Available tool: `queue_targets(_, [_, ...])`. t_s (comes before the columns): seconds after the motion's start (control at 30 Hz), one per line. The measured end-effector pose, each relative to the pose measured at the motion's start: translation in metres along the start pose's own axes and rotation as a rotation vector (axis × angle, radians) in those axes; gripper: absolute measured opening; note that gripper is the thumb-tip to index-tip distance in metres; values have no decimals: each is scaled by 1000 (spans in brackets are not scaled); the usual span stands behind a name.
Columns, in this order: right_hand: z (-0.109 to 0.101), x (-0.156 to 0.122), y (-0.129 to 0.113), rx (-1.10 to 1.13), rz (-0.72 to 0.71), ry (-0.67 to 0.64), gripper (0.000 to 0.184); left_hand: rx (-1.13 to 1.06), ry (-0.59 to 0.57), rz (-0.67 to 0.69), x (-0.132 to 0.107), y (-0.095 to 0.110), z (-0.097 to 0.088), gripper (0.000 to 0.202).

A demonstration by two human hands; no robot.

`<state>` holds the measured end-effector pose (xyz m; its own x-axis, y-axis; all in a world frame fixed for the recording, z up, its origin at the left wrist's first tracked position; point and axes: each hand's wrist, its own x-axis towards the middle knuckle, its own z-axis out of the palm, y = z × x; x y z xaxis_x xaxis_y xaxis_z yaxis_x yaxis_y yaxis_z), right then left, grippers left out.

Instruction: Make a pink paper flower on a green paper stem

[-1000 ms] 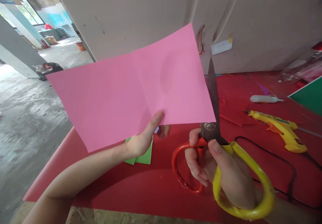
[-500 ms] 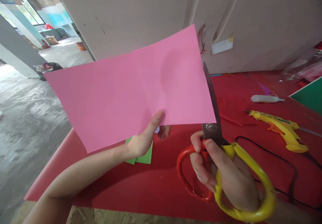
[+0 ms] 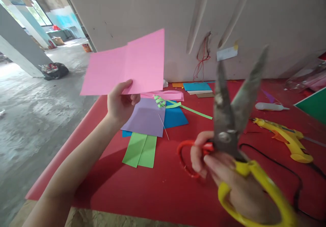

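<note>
My left hand (image 3: 121,101) pinches the lower edge of a pink sheet of paper (image 3: 145,64), thumb in front and fingers behind. The sheet is held up over the table and has a crease near its middle. My right hand (image 3: 229,182) grips a pair of scissors (image 3: 226,118) with one red and one yellow handle; the blades stand apart, point upward and touch nothing. Below the sheet lie a purple sheet (image 3: 145,118), a blue sheet (image 3: 175,116) and two green paper pieces (image 3: 140,149). Curled green strips (image 3: 160,101) rest on the purple sheet.
A yellow glue gun (image 3: 285,135) with a black cord (image 3: 275,162) lies at the right of the red table (image 3: 158,193). Behind it are a white tube (image 3: 271,106) and a green board (image 3: 313,98). More paper pieces (image 3: 197,86) lie by the grey wall panel (image 3: 152,9).
The pink sheet has moved left and away from the scissors, uncovering the papers on the table. The scissor blades have spread and now stand clear of the sheet's right edge.
</note>
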<state>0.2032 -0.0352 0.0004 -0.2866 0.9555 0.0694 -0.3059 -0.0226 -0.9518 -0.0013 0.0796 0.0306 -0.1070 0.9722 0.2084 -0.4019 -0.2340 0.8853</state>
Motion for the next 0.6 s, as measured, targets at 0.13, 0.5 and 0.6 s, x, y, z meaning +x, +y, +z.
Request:
queue_targets(0.13, [-21,23,-17,-246,-274,283,19,73,-193,-271,9,0,-11,23])
queue_targets(0.5, [-67,59,11,-673,-462,355,33,239,-626,-768,-4,-28,-3,34])
queue_targets(0.6, [-59,55,12,-674,-458,373,26,163,-827,-779,-10,-25,-1,54])
